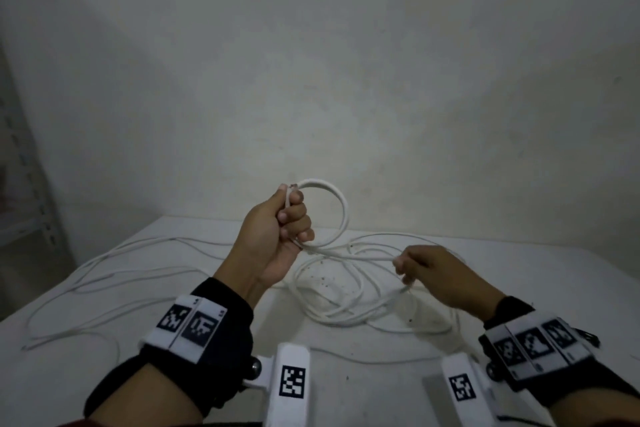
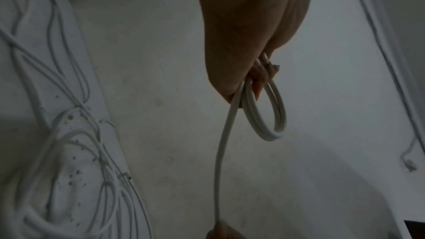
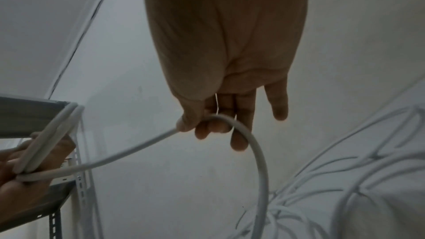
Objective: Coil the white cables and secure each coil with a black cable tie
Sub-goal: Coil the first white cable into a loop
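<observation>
My left hand [image 1: 277, 232] is raised above the table and grips a small round coil of white cable [image 1: 341, 204], a couple of loops wide; the same coil [image 2: 273, 115] hangs from my curled fingers in the left wrist view. A free strand [image 1: 356, 255] runs from that fist across to my right hand [image 1: 426, 270], which pinches the cable [image 3: 230, 121] between thumb and fingers, lower and to the right. Below both hands the rest of the white cable lies in a loose tangle [image 1: 349, 302] on the table. No black cable tie is in view.
The white table [image 1: 138, 374] stands against a plain wall. More white cable strands [image 1: 104, 274] trail over its left half. A grey metal shelf frame [image 1: 31, 204] stands at the far left beside the table.
</observation>
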